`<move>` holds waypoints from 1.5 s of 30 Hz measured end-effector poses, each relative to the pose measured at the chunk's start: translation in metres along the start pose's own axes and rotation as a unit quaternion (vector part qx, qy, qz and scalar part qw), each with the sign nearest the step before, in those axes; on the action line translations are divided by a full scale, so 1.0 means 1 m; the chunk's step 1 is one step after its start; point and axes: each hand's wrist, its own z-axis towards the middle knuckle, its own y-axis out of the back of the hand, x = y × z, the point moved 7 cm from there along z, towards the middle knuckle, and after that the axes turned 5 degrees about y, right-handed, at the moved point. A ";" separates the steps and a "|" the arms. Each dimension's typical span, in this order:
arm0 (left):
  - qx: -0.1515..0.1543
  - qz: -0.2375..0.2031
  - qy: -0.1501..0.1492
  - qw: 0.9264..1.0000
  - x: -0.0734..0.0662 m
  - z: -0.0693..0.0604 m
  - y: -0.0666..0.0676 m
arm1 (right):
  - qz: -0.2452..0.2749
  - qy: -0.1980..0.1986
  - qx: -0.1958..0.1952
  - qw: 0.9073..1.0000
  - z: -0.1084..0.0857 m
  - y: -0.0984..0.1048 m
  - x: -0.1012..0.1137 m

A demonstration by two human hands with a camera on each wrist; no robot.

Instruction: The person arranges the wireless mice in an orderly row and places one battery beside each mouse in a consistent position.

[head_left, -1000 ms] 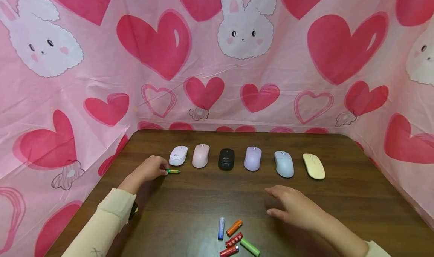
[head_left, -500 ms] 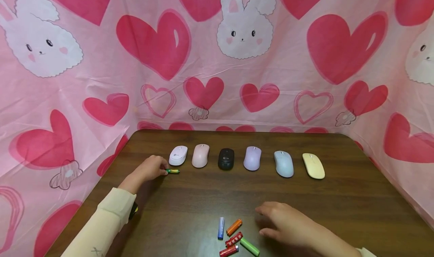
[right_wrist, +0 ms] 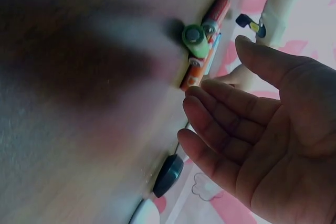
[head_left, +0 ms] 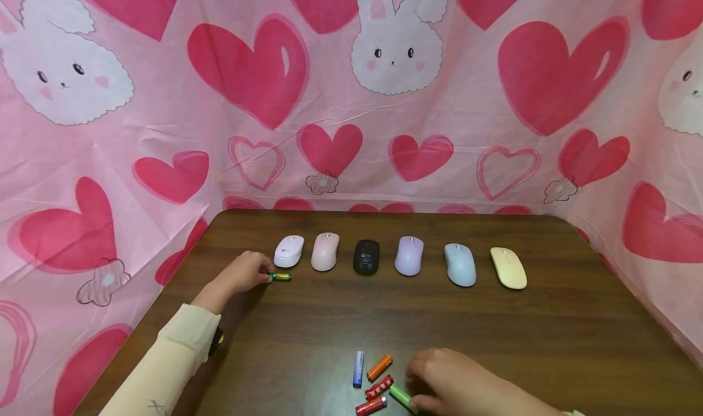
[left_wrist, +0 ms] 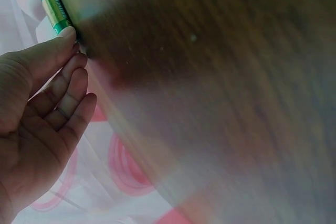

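My left hand [head_left: 241, 274] pinches the end of a green-and-gold battery [head_left: 281, 277] between thumb and fingertips. The battery lies on its side just in front of the white mouse [head_left: 288, 251]; the left wrist view shows its printed body [left_wrist: 54, 9] sticking out past the thumb. My right hand [head_left: 456, 379] is low over the table beside a light green battery [head_left: 401, 395], partly covering it. In the right wrist view the thumb and fingers [right_wrist: 210, 121] are spread apart, with that battery beyond them and nothing held.
Left of the right hand lie a blue battery [head_left: 358, 369], an orange battery [head_left: 379, 368] and two red batteries [head_left: 371, 406]. A row of mice spans the back: pink [head_left: 325, 251], black [head_left: 366, 257], purple [head_left: 409, 256], light blue [head_left: 460, 265], yellow [head_left: 508, 268]. Pink cloth hangs behind.
My right hand has come down and left, from in front of the light blue mouse to the light green battery. The left hand and its battery have stayed put.
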 end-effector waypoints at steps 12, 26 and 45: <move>-0.009 0.001 -0.011 1.000 0.000 0.000 0.001 | -0.008 -0.024 0.017 1.000 0.005 -0.010 -0.002; -0.002 -0.013 0.000 1.000 0.002 0.000 0.001 | -0.014 -0.036 0.031 0.999 0.008 -0.021 -0.006; 0.004 -0.023 0.012 1.000 0.003 -0.001 0.000 | -0.017 -0.021 0.034 0.999 0.010 -0.032 -0.011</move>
